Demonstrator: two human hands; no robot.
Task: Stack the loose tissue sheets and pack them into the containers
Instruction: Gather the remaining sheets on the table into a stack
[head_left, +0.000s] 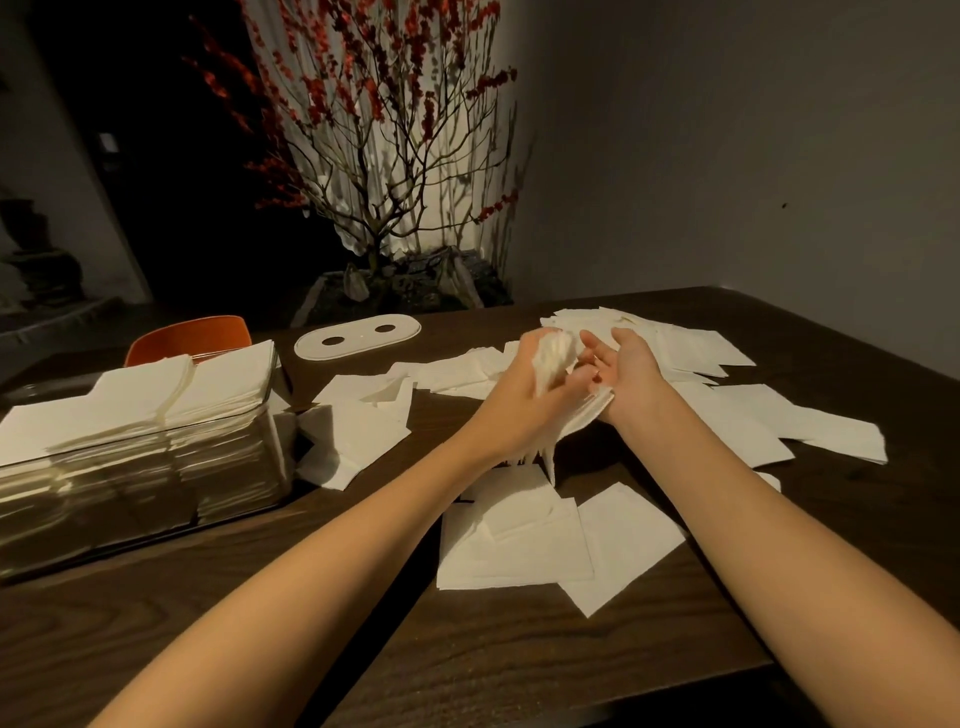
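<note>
A bundle of white tissue sheets (558, 364) stands on edge between my hands above the middle of the table. My left hand (519, 395) grips it from the left, fingers curled round the sheets. My right hand (626, 371) presses against its right side with fingers fairly straight. Loose tissue sheets (519, 540) lie scattered on the dark wooden table (260, 597), in front of me, to the right (753, 421) and behind my hands. A clear container (140, 478) at the left is filled with stacked tissues rising above its rim.
A flat white lid (358, 336) with two dark oval holes lies at the back of the table. An orange chair back (189, 338) shows behind the container. A planter with red-blossomed branches (384, 156) stands beyond the table. The table's front edge runs at lower right.
</note>
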